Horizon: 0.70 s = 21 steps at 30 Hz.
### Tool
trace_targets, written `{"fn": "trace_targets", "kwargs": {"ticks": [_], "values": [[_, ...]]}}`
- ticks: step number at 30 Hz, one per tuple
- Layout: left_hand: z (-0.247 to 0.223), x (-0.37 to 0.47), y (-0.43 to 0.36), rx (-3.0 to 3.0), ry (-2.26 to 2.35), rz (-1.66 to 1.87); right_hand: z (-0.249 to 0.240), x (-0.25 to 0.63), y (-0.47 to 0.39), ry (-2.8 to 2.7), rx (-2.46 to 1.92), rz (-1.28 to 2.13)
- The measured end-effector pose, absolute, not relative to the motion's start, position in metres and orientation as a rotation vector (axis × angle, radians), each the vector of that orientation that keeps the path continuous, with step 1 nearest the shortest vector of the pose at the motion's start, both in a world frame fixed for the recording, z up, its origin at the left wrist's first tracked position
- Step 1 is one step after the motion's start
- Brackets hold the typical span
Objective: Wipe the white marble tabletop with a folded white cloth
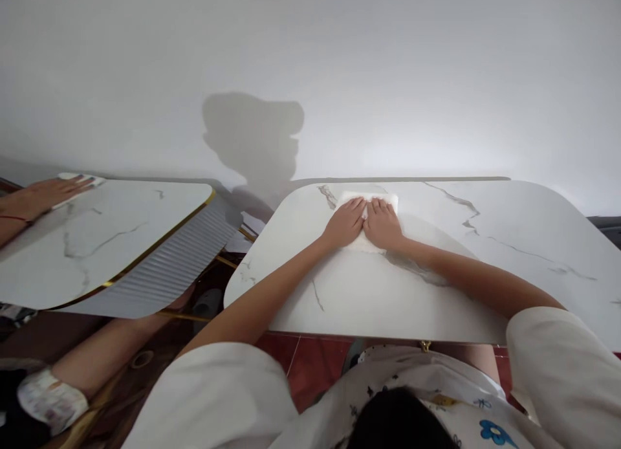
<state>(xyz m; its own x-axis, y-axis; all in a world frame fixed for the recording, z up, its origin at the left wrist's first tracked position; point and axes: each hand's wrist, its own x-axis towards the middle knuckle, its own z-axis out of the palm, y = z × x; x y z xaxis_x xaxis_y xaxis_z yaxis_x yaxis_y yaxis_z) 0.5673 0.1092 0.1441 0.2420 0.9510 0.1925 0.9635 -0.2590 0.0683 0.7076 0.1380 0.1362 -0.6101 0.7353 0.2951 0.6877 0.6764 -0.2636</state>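
A white cloth [365, 244] is spread on the marble-patterned tabletop [369, 294], towards its back edge. On the cloth's left half my left hand [345, 222] lies flat, fingers stretched out. My right hand [383, 222] rests flat on the right half, right beside the left, and the two touch or nearly touch near the thumbs. Both palms are hidden, and neither hand's fingers are wrapped round the cloth.
A pale wall [388, 80] rises behind the table. To the left is a second marble-patterned table [126, 235] with a gold edge and ribbed side. Another person's hand [53, 193] lies on a white cloth [99, 180] there. Red floor tiles [315, 368] show below.
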Motion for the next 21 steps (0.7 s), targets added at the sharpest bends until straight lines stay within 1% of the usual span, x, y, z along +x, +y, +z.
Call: {"fn": "trace_targets", "kwargs": {"ticks": [7,12,17,21], "values": [[0.149,0.565,0.010,-2.290,-2.004,-0.310,0.144,0.705,0.055,-2.565,-0.921,0.261],[0.153,0.582,-0.044,-2.178,-2.119,-0.307,0.153,0.718,0.016,-2.629,-0.793,0.343],[0.153,0.624,-0.073,-2.085,-2.221,-0.289,0.153,0.759,-0.001,-2.652,-0.657,0.352],[0.150,0.654,-0.065,-2.119,-2.237,-0.338,0.150,0.789,0.008,-2.657,-0.668,0.363]]}}
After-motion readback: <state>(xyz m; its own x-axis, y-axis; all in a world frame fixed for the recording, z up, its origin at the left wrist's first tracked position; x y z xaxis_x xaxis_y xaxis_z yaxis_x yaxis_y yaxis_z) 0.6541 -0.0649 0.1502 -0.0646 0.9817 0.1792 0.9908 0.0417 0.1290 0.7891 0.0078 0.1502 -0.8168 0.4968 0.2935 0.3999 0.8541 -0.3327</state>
